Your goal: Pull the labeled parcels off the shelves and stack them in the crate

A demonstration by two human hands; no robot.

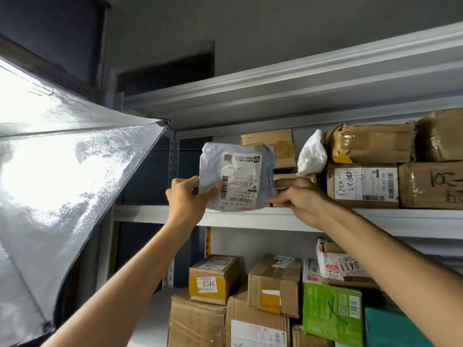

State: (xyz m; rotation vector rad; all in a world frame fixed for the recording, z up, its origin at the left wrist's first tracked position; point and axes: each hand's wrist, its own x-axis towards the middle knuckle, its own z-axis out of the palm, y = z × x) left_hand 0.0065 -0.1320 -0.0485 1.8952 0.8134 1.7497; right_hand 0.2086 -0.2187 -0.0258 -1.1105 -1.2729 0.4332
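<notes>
A: Fingers?

B: Left hand [185,196]: fingers [181,182] curled behind the left edge of the grey mailer bag [235,169], thumb across the front. Right hand [298,199] pinches the right edge low down. Both are closed on the bag.

A: Where's the bag?

B: Upright, with the label [241,181] facing us, upside down. Its bottom edge is at the front lip of the upper shelf [150,214]. Can't tell if it rests on the lip or hangs just clear. Brown boxes [271,144] and a white bag [312,156] are just behind it.

A: How to do the pull well?

B: My call: lift the bottom edge over the lip, then bring it straight out toward the body. The bag looks soft and crinkled, so grip through to the contents. Loose film would probably slip. Keep the right knuckles off the box behind so nothing drags out with it.

A: Crate?

B: Not in view. The lower shelf is packed with stacked boxes [213,279], so I'd swing down clear of them, then lay the bag flat.
</notes>
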